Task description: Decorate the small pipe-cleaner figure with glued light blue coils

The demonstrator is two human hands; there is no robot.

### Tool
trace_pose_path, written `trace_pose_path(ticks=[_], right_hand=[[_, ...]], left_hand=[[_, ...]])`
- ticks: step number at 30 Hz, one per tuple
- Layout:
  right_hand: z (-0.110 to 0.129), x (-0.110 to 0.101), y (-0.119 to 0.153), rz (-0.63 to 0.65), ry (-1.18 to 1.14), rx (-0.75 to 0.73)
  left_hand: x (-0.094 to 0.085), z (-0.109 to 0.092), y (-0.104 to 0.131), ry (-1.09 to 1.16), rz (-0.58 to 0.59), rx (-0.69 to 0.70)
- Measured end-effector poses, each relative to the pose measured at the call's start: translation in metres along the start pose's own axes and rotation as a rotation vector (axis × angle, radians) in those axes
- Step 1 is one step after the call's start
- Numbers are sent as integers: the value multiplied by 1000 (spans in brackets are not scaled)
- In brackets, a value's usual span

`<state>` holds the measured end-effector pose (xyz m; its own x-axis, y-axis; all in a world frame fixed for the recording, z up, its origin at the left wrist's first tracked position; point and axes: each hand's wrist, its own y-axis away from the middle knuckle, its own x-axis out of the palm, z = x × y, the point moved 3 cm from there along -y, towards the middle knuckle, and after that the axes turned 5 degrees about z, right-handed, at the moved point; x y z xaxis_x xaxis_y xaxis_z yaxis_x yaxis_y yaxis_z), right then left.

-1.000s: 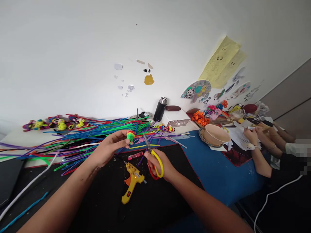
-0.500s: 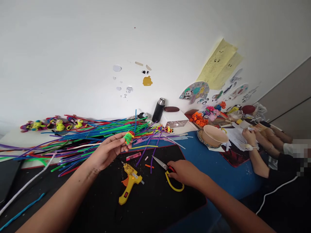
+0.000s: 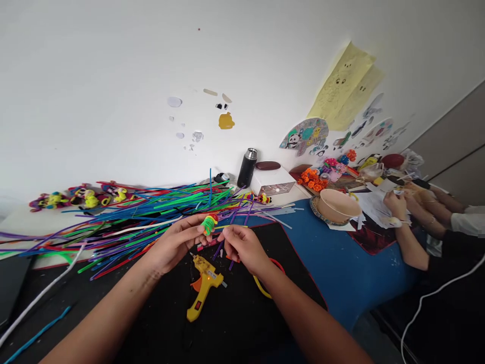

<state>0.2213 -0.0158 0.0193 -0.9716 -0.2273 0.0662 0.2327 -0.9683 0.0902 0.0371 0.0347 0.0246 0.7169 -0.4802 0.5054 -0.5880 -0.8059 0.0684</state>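
My left hand (image 3: 178,242) is closed around a small wound pipe-cleaner piece (image 3: 208,225) in green, yellow, red and orange. A blue pipe cleaner (image 3: 210,187) rises just above it; whether it is joined to the piece I cannot tell. Close by on the right, my right hand (image 3: 244,247) has its thumb and fingertips pinched together, and anything between them is too small to make out. The scissors (image 3: 261,287), with red and yellow handles, lie on the black mat partly hidden under my right wrist. Below my hands rests a yellow glue gun (image 3: 204,288).
Many coloured pipe cleaners (image 3: 151,205) spread across the back left, beside finished figures (image 3: 91,197). A black thermos (image 3: 247,169) and white box (image 3: 273,182) stand by the wall. To the right are a pink bowl (image 3: 339,206) and another person's hand (image 3: 396,205) over papers.
My right hand has let go of the scissors and moved up and left to the wound piece. The view has shifted slightly. My left hand still holds the piece.
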Motion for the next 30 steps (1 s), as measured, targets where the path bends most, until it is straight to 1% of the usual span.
trace_pose_path(ticks=[2, 4, 8, 12, 19, 25, 30], right_hand=[[-2, 7, -7, 3, -108, -4], [-3, 11, -10, 3, -201, -3], [-4, 14, -13, 16, -324, 17], [-7, 13, -13, 29, -359, 46], [-15, 13, -13, 39, -424, 56], [-22, 12, -13, 51, -489, 79], [-23, 13, -13, 71, -513, 72]], left_hand=[[-1, 2, 0, -19, -15, 3], [-2, 4, -1, -43, -3, -2], [-1, 5, -2, -68, 32, -24], [0, 7, -3, -79, 22, -40], [1, 13, -4, -116, 12, -63], [7, 10, -3, -201, 27, -45], [7, 9, -2, -250, 15, -20]])
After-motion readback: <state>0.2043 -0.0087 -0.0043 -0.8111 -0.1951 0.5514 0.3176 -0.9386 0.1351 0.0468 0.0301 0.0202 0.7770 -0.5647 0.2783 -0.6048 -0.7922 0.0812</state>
